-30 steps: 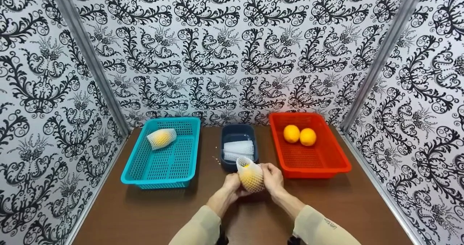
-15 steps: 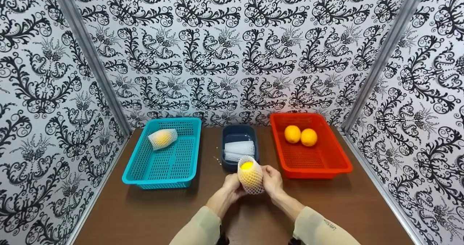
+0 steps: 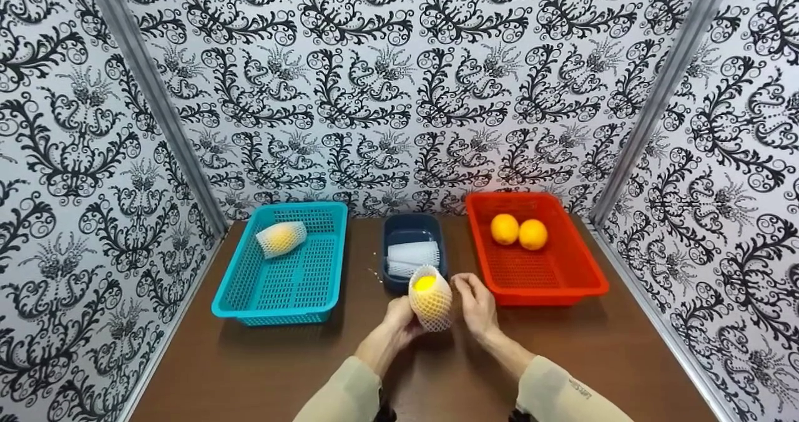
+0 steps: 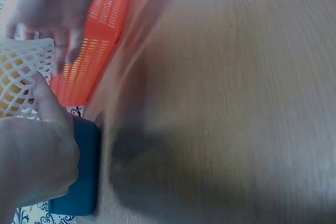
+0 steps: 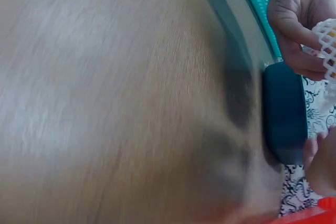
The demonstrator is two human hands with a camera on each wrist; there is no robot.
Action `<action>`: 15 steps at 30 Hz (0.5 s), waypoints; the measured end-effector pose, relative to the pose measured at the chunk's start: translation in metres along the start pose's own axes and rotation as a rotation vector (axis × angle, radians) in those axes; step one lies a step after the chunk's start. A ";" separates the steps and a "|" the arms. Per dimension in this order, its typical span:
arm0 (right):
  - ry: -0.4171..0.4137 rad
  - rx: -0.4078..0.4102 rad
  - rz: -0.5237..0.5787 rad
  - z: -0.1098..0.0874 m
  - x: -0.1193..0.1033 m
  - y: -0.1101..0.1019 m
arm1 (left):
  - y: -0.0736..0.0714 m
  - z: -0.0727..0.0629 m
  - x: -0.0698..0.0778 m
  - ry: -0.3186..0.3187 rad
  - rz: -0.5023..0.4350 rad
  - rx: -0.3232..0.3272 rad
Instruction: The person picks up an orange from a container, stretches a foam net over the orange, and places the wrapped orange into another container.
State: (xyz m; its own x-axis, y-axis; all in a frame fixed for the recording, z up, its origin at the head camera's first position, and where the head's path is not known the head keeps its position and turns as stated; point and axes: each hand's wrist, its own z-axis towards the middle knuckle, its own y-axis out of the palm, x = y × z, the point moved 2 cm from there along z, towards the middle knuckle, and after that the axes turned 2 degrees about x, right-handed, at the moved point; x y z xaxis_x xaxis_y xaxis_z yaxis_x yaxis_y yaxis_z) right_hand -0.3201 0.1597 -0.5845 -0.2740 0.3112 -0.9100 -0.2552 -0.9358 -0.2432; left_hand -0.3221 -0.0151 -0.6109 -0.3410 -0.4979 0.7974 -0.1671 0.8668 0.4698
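Observation:
My left hand grips an orange wrapped in a white foam net sleeve, held upright above the table. The fruit's bright top shows through the sleeve's open upper end. In the left wrist view, the thumb and fingers of that hand press on the netting. Just to the right of the sleeve is my right hand, apart from it, fingers loosely bent and holding nothing. The right wrist view catches only part of this hand.
A teal basket at left contains one net-sleeved orange. Behind the hands, a dark blue bin holds white foam nets. Two bare oranges lie in the red basket at right. Patterned walls enclose the table.
The orange has come to sit more upright in my left hand, its top now showing in the sleeve's opening. My right hand has let go of the sleeve and moved slightly right.

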 end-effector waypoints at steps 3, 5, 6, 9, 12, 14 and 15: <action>-0.201 -0.073 0.073 0.000 -0.003 -0.003 | -0.003 0.000 0.000 0.001 -0.008 0.006; -0.267 -0.161 0.119 0.000 -0.004 -0.002 | -0.004 0.001 0.000 0.001 -0.011 0.016; -0.279 -0.204 0.124 0.000 -0.005 -0.002 | -0.005 0.001 0.000 0.004 -0.015 0.018; -0.266 -0.285 0.086 0.000 -0.006 0.001 | -0.004 0.000 -0.001 0.004 -0.028 0.012; -0.231 -0.303 0.028 -0.001 -0.007 0.003 | -0.001 -0.002 -0.001 0.006 -0.003 0.007; -0.206 -0.298 0.023 -0.002 -0.007 0.005 | 0.000 -0.004 -0.002 0.012 0.032 0.018; -0.192 -0.294 0.033 -0.002 -0.006 0.005 | 0.000 -0.005 -0.002 0.017 0.065 0.030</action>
State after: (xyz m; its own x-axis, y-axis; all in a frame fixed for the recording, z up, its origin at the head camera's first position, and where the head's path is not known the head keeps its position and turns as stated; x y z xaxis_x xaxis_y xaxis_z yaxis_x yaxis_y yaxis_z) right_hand -0.3177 0.1524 -0.5806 -0.4541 0.2793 -0.8460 0.0271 -0.9448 -0.3265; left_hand -0.3171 -0.0145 -0.6107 -0.3360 -0.4406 0.8324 -0.1724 0.8977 0.4056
